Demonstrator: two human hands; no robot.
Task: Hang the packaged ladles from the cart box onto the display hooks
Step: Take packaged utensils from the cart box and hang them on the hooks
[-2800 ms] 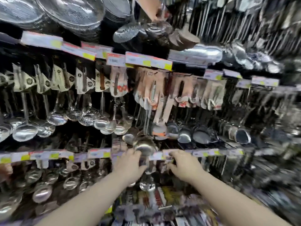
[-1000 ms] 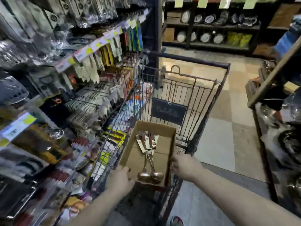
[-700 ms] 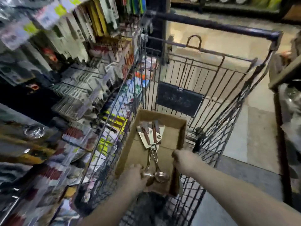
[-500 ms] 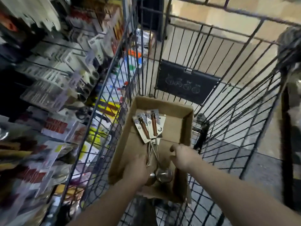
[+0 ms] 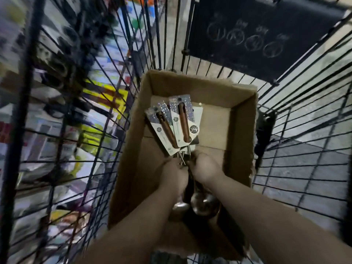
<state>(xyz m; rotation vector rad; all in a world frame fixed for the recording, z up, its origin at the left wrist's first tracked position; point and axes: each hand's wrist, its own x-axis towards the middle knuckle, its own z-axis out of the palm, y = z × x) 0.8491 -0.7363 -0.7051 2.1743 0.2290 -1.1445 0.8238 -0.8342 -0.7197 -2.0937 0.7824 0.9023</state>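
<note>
A brown cardboard box sits inside the wire cart. In it lie the packaged ladles, with brown handles on white and silver cards fanned out toward the far end, and steel bowls near me. My left hand and my right hand are both down in the box, side by side, fingers curled around the thin metal shafts just below the cards. The display hooks are out of view.
The cart's wire walls rise closely around the box on all sides. A dark sign panel hangs on the far wall. Through the left wires, shelves of packaged goods show, blurred. Tiled floor lies to the right.
My view turned from the hook wall to the cart and dropped close over the box. Both hands moved from the box's near edge inward onto the ladle shafts.
</note>
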